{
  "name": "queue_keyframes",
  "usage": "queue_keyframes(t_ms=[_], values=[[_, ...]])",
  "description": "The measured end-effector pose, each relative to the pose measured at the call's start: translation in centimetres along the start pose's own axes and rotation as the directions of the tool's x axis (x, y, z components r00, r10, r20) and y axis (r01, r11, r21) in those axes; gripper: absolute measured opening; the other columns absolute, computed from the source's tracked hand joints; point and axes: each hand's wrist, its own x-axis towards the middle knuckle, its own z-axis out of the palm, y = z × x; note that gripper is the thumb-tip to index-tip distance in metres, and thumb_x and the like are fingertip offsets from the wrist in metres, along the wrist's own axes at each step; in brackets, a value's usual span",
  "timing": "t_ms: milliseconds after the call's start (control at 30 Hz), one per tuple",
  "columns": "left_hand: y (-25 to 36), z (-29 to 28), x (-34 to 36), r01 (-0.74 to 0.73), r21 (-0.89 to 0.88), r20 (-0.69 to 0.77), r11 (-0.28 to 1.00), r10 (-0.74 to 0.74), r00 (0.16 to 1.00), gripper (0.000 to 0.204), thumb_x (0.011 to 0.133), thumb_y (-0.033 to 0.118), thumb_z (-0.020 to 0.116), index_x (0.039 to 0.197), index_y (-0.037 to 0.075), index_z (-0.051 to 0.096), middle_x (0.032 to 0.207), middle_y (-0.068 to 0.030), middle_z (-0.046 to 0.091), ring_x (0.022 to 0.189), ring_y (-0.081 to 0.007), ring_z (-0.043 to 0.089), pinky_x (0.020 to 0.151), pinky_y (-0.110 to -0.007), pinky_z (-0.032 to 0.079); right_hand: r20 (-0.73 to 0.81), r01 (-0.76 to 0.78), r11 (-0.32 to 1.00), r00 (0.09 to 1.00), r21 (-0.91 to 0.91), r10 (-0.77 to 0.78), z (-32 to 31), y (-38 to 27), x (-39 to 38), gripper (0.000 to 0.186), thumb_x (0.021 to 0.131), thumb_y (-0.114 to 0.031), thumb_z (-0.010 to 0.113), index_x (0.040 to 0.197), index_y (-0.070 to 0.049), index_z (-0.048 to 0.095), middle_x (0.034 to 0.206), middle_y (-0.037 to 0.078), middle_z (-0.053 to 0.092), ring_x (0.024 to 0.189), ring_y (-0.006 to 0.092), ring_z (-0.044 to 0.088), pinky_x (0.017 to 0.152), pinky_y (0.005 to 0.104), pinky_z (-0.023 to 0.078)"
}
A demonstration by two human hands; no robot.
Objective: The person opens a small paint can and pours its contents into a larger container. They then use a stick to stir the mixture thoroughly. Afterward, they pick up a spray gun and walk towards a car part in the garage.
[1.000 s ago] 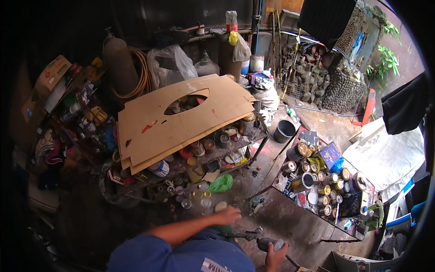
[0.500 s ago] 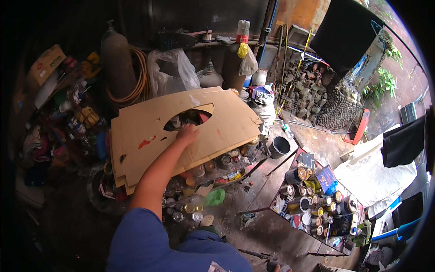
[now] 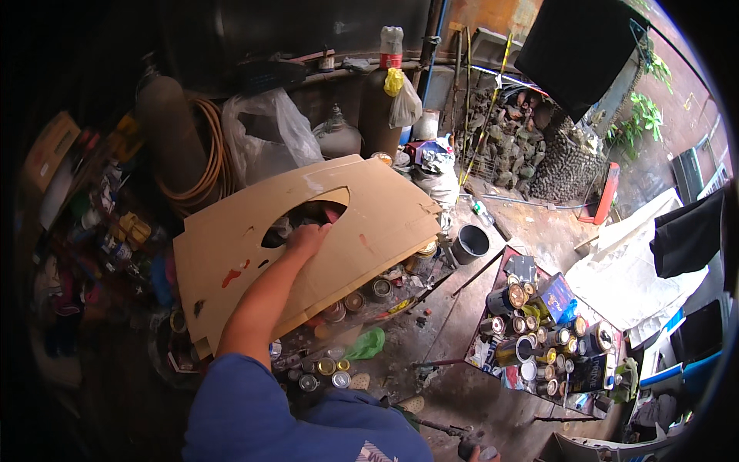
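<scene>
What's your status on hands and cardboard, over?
Left hand at cardboard cutout. Right hand at dark tool, partly out of frame. Cans below cardboard's near edge.

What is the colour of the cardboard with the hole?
The cardboard is light brown; head view shows it.

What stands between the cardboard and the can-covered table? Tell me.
A dark bucket stands there, right of the cardboard, in the head view.

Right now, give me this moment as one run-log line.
left hand: at cutout in cardboard sheet | right hand: at dark tool, partly out of frame | cans: clustered at right
</scene>
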Motion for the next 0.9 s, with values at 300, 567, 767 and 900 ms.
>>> queue_keyframes(t_ms=[300, 567, 767, 900], values=[[2.1, -10.3, -3.4, -0.047, 0.059, -0.083, 0.997, 0.052, 0.995, 0.068, 0.1, 0.061, 0.042, 0.106, 0.002, 0.074, 0.11, -0.025, 0.071, 0.107, -0.0438, 0.065, 0.093, -0.054, 0.049, 0.091, 0.097, 0.991, 0.99, 0.088, -0.105, 2.2, 0.2, 2.6, 0.074, 0.081, -0.05, 0.079, 0.128, 0.003, 0.059, 0.127, 0.028, 0.06, 0.121, 0.0421, 0.054, 0.102, 0.0478, 0.044], [-6.5, -18.0, -6.5, -0.149, 0.002, -0.164, 0.989, 0.148, 0.975, 0.064, 0.1, 0.057, 0.045, 0.1, 0.001, 0.075, 0.103, -0.0265, 0.07, 0.1, -0.0445, 0.067, 0.09, -0.048, 0.051, 0.106, 0.097, 0.98, 0.988, 0.172, -0.116, 0.4, -2.3, 5.0, 0.079, 0.08, -0.047, 0.081, 0.131, 0.008, 0.056, 0.128, 0.031, 0.058, 0.121, 0.0441, 0.055, 0.107, 0.0499, 0.042], [-12.3, -12.6, -7.9, -0.028, 0.106, -0.145, 0.994, 0.044, 0.988, 0.063, 0.1, 0.059, 0.045, 0.098, 0.004, 0.075, 0.102, -0.0229, 0.071, 0.097, -0.0438, 0.067, 0.087, -0.051, 0.051, 0.023, 0.132, 0.986, 0.991, 0.104, -0.135, -0.7, -6.5, 5.3, 0.074, 0.088, -0.035, 0.076, 0.141, 0.007, 0.045, 0.139, 0.027, 0.052, 0.13, 0.0437, 0.049, 0.111, 0.046, 0.038], [-11.7, -10.1, -7.7, 0.023, 0.092, -0.072, 0.995, -0.017, 0.997, 0.065, 0.098, 0.062, 0.046, 0.098, 0.004, 0.075, 0.103, -0.0221, 0.072, 0.101, -0.0434, 0.067, 0.09, -0.05, 0.051, 0.047, 0.178, 0.976, 0.982, 0.127, -0.186, -0.5, -7.0, 6.2, 0.076, 0.088, -0.035, 0.075, 0.142, 0.008, 0.043, 0.141, 0.028, 0.051, 0.132, 0.0436, 0.048, 0.111, 0.0459, 0.038]])
